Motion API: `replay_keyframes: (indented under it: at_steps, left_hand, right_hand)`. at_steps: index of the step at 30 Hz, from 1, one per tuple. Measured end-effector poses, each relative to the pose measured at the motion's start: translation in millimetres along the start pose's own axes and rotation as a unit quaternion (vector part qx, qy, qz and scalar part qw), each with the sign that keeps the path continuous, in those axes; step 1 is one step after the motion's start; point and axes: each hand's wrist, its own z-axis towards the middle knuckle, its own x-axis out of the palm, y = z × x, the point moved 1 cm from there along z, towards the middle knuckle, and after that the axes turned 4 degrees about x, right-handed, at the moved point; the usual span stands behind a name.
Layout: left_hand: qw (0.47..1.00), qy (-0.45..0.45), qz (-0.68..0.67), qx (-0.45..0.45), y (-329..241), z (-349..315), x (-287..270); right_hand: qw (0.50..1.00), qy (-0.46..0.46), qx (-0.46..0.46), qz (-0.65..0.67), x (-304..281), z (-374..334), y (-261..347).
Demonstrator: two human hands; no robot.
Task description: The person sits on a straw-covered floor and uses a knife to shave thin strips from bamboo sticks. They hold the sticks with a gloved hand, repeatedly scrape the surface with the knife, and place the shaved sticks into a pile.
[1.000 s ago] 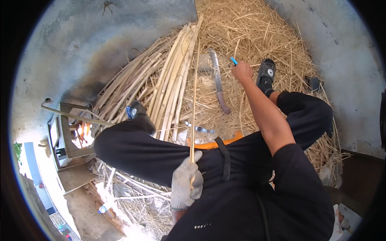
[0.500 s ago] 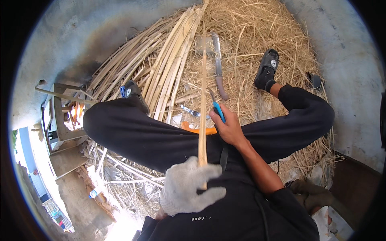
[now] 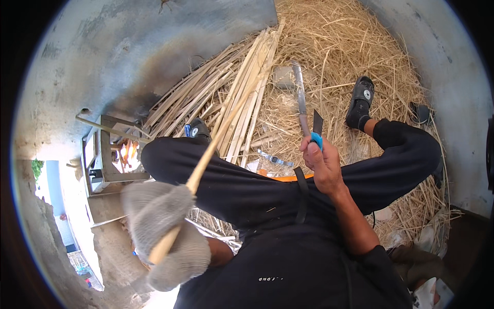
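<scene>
My left hand [image 3: 167,221], in a grey knitted glove, is closed round the near end of a long pale bamboo strip [image 3: 212,148]. The strip slants up and away to the right, over my bent leg and toward the bamboo pile. My bare right hand [image 3: 325,166] grips the blue handle of a small knife [image 3: 318,123], its dark blade pointing up and away from me. That blade is apart from the strip. Beyond my right hand a long machete [image 3: 300,90] lies on the shavings, its handle end close to the knife.
Split bamboo strips [image 3: 206,85] are piled at the far left against a grey wall [image 3: 154,56]. Straw-like shavings [image 3: 355,46] cover the floor ahead. A wristwatch [image 3: 275,158] lies between my legs, near an orange object [image 3: 288,178]. A wooden frame [image 3: 105,154] stands at left.
My left hand has swung left with the bamboo strip, which now slants instead of pointing straight ahead. My right hand has moved right with the knife, away from the strip.
</scene>
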Motion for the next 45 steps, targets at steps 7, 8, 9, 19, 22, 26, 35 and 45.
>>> replay_keyframes:
  at_steps: [7,8,9,19,22,26,35,45]
  left_hand:
    - [0.902,-0.365,-0.227,-0.036,-21.8,50.4,-5.7]
    - [0.904,-0.362,-0.223,-0.038,-25.4,51.3,-11.8]
    - [0.905,-0.358,-0.225,-0.043,-27.2,49.1,-15.8]
    - [0.918,-0.335,-0.193,-0.089,-38.2,21.4,-25.2]
    - [0.922,-0.329,-0.171,-0.109,-39.0,15.5,-23.6]
    - [0.923,-0.331,-0.157,-0.118,-40.2,14.5,-26.1]
    - [0.929,-0.319,-0.116,-0.147,-50.9,12.4,-34.3]
    - [0.700,0.369,0.345,-0.505,-67.0,-18.5,-43.3]
  right_hand:
    - [1.000,0.016,0.010,0.002,2.0,-13.7,-8.8]
    - [1.000,0.017,0.017,0.002,4.0,-15.3,-10.6]
    - [1.000,0.015,0.023,0.000,4.2,-16.6,-13.4]
    - [0.999,0.038,-0.004,-0.009,10.6,-14.3,-15.6]
    - [0.997,0.047,0.013,-0.051,14.8,-18.2,7.0]
    - [0.999,0.044,-0.004,-0.011,27.2,-18.9,16.3]
    - [0.996,0.077,0.024,-0.039,32.5,-9.1,8.9]
    - [0.998,0.046,0.030,-0.019,19.7,-9.8,-3.0]
